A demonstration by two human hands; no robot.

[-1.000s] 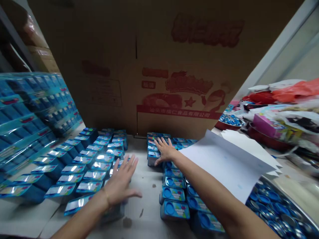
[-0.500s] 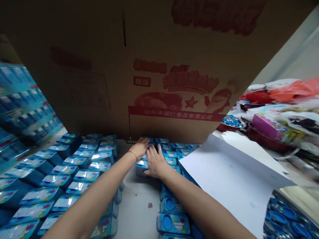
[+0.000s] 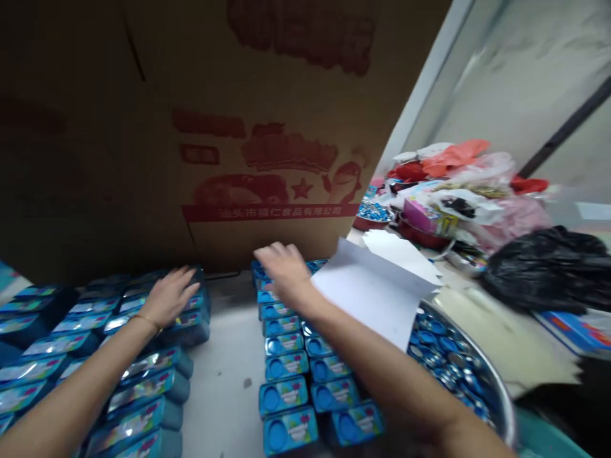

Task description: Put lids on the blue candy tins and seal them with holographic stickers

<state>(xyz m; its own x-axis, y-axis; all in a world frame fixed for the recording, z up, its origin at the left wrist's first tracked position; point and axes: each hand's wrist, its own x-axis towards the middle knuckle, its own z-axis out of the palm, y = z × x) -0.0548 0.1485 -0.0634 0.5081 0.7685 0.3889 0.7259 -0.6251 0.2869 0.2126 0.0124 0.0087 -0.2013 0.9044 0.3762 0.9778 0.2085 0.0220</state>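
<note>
My left hand (image 3: 172, 296) rests over the far right end of the left block of small blue boxes (image 3: 157, 369), its fingers spread on their tops. These boxes stand in tight rows with shiny printed upper faces. My right hand (image 3: 286, 270), blurred by motion, is above the far end of the right-hand rows of blue boxes (image 3: 285, 394), with fingers stretched out and nothing visible in them. Round blue recesses show on the tops of the right-hand boxes. A strip of white table (image 3: 229, 381) lies between the two groups.
A large cardboard carton (image 3: 267, 235) with red print rises behind the rows. White paper sheets (image 3: 367, 286) lie to the right, beside a metal basin (image 3: 506, 407) of round blue-and-silver pieces. Farther right are plastic bags (image 3: 458, 159) and a black bag (image 3: 548, 267).
My hands, together on boxes at the far end of the right rows, have parted. The left has moved to the left block, the right stays by the right rows. The view has turned right.
</note>
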